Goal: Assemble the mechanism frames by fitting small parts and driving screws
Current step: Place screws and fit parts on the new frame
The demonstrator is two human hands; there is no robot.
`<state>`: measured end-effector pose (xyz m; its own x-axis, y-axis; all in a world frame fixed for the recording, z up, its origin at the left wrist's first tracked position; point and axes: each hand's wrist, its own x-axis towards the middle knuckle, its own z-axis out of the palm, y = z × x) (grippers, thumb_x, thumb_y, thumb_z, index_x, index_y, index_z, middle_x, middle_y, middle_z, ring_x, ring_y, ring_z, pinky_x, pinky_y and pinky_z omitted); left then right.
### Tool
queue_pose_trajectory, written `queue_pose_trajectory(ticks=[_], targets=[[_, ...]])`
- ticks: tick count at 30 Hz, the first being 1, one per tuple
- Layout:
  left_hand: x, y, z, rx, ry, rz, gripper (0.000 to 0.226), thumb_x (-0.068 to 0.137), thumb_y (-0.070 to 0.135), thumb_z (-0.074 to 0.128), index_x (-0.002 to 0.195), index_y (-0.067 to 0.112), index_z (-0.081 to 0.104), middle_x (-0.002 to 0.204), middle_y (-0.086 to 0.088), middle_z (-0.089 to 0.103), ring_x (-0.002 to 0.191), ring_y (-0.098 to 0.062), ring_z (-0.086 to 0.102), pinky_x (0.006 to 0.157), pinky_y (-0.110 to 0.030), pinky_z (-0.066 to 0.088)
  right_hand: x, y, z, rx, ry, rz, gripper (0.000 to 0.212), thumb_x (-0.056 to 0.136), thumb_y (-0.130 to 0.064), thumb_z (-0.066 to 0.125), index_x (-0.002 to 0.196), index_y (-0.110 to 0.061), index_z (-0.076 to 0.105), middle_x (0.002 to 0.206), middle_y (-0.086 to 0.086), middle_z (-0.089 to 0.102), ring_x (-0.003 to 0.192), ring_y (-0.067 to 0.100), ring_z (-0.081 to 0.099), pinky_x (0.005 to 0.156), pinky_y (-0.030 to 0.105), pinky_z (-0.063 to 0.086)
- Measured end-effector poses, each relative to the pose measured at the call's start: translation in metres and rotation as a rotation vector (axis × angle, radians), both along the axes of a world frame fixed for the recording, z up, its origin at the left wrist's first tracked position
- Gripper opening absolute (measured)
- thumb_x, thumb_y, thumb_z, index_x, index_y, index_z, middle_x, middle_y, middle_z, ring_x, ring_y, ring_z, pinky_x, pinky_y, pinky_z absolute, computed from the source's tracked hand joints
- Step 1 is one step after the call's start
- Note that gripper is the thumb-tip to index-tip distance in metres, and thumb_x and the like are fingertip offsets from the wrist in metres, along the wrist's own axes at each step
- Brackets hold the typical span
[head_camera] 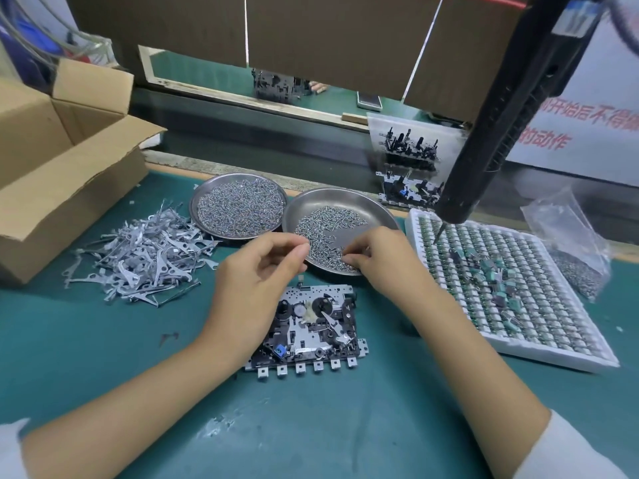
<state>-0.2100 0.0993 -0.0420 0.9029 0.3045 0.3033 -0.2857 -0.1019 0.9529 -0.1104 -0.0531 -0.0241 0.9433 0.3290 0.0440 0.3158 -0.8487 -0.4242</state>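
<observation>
While red Chinese sign (587, 121) reads partly, both hands (262, 267) (377, 261) pinch screws (325, 236), fingers curled.

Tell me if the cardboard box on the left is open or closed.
Open. The cardboard box has its flaps folded up and outward, leaving the top uncovered; its contents are not visible from this angle.

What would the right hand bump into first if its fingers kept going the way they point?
Most likely the loose screws in the nearer metal dish. The right hand points its curled fingertips left and down into that pile, seemingly touching it already. Farther along sits the left hand, though depth is hard to judge.
</observation>
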Motion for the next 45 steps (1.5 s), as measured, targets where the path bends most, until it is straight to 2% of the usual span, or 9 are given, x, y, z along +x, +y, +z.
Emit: queue_pose_trajectory(ticks=[2, 8, 11, 15, 19, 23, 27, 32, 45], targets=[[-0.001, -0.001, -0.001, 0.013, -0.01, 0.002, 0.011, 0.085, 0.015, 0.066, 0.091, 0.024, 0.069, 0.085, 0.008, 0.07, 0.077, -0.007, 0.067, 0.072, -0.015, 0.052, 0.001, 0.001, -0.001, 0.002, -0.015, 0.009, 0.015, 0.089, -0.018, 0.066, 0.1, -0.011, 0.075, 0.095, 0.008, 0.073, 0.091, 0.02, 0.064, 0.082, 0.028, 0.049], [-0.004, -0.003, -0.003, 0.051, -0.051, 0.013, 0.016, 0.082, 0.01, 0.069, 0.09, 0.024, 0.07, 0.088, 0.008, 0.071, 0.082, -0.004, 0.066, 0.076, -0.012, 0.048, -0.002, -0.002, -0.006, 0.064, -0.103, 0.035, 0.013, 0.09, -0.018, 0.066, 0.093, -0.01, 0.076, 0.088, 0.003, 0.073, 0.075, 0.012, 0.06, 0.07, 0.023, 0.044], [-0.003, -0.002, -0.003, 0.045, -0.068, 0.003, 0.017, 0.081, 0.009, 0.07, 0.09, 0.023, 0.07, 0.089, 0.01, 0.071, 0.083, -0.006, 0.066, 0.077, -0.014, 0.05, -0.002, -0.005, -0.003, 0.21, -0.123, 0.02, 0.012, 0.089, -0.014, 0.065, 0.086, -0.011, 0.076, 0.076, -0.002, 0.069, 0.059, -0.001, 0.052, 0.057, 0.009, 0.037], [-0.003, -0.002, -0.004, 0.053, -0.102, -0.005, 0.016, 0.078, 0.014, 0.073, 0.09, 0.023, 0.07, 0.087, 0.01, 0.072, 0.081, -0.008, 0.067, 0.075, -0.014, 0.05, -0.006, -0.008, 0.001, 0.474, -0.105, -0.026, 0.011, 0.089, -0.009, 0.064, 0.089, -0.011, 0.074, 0.066, -0.016, 0.062, 0.055, -0.011, 0.056, 0.055, 0.004, 0.038], [-0.003, -0.001, -0.006, 0.069, -0.121, -0.004, 0.017, 0.076, 0.017, 0.074, 0.09, 0.026, 0.07, 0.086, 0.011, 0.071, 0.079, -0.007, 0.067, 0.074, -0.014, 0.05, -0.008, -0.006, 0.002, 0.611, -0.044, -0.056, 0.012, 0.089, -0.01, 0.065, 0.08, -0.018, 0.07, 0.068, -0.013, 0.065, 0.061, -0.002, 0.062, 0.061, 0.013, 0.045], [-0.003, -0.001, -0.006, 0.083, -0.122, 0.001, 0.016, 0.077, 0.018, 0.074, 0.09, 0.026, 0.07, 0.085, 0.012, 0.071, 0.079, -0.006, 0.066, 0.074, -0.013, 0.05, -0.01, -0.004, 0.001, 0.601, -0.023, -0.058, 0.01, 0.091, -0.011, 0.063, 0.084, -0.014, 0.069, 0.079, 0.001, 0.071, 0.071, 0.012, 0.068, 0.066, 0.022, 0.052], [-0.002, -0.001, -0.005, 0.064, -0.122, 0.004, 0.015, 0.077, 0.015, 0.074, 0.089, 0.023, 0.07, 0.085, 0.011, 0.072, 0.078, -0.006, 0.066, 0.073, -0.014, 0.05, -0.016, -0.005, 0.006, 0.869, 0.196, -0.004, 0.012, 0.089, -0.005, 0.064, 0.081, -0.013, 0.069, 0.072, 0.001, 0.072, 0.061, 0.012, 0.066, 0.057, 0.02, 0.053], [-0.002, -0.001, -0.005, 0.068, -0.119, 0.004, 0.018, 0.077, 0.014, 0.074, 0.092, 0.023, 0.069, 0.087, 0.01, 0.072, 0.081, -0.006, 0.067, 0.075, -0.015, 0.05, -0.025, -0.002, 0.01, 1.099, 0.535, 0.176, 0.007, 0.065, -0.016, 0.075, 0.071, -0.015, 0.077, 0.068, 0.004, 0.07, 0.061, 0.012, 0.065, 0.062, 0.018, 0.053], [-0.002, -0.001, -0.004, 0.045, -0.115, -0.013, 0.02, 0.075, 0.016, 0.074, 0.092, 0.024, 0.068, 0.087, 0.008, 0.073, 0.084, -0.008, 0.068, 0.077, -0.017, 0.051, -0.03, 0.003, 0.005, 1.142, 0.69, 0.31, 0.013, 0.074, -0.009, 0.064, 0.069, -0.011, 0.075, 0.066, 0.005, 0.066, 0.061, 0.011, 0.061, 0.063, 0.019, 0.052]])
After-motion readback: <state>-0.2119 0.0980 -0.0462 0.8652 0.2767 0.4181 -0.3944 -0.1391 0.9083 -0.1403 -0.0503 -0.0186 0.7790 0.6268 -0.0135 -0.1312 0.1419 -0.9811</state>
